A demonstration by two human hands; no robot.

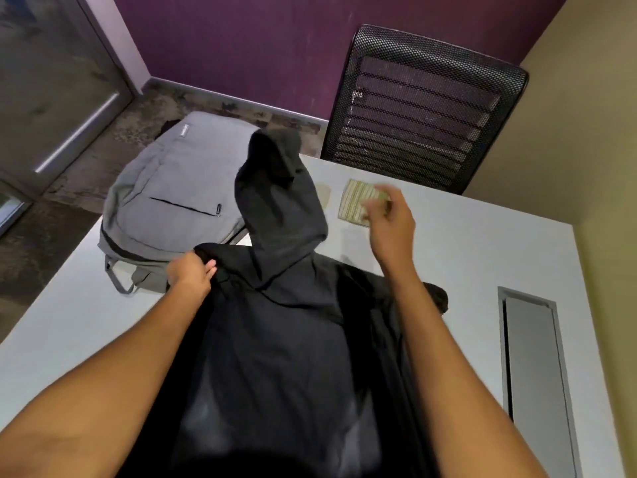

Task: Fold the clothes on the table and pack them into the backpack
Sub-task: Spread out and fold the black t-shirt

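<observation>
A black hooded garment lies spread on the white table, its hood pointing away from me toward the far edge. My left hand grips the garment's left shoulder edge. My right hand hovers blurred above the table to the right of the hood, fingers apart, holding nothing. A grey backpack lies flat at the table's far left corner, overhanging the edge, its front zip shut; the hood partly overlaps its right side.
A small folded green-striped cloth lies on the table behind my right hand. A black mesh chair stands at the far side. A grey cable hatch is set into the table at right.
</observation>
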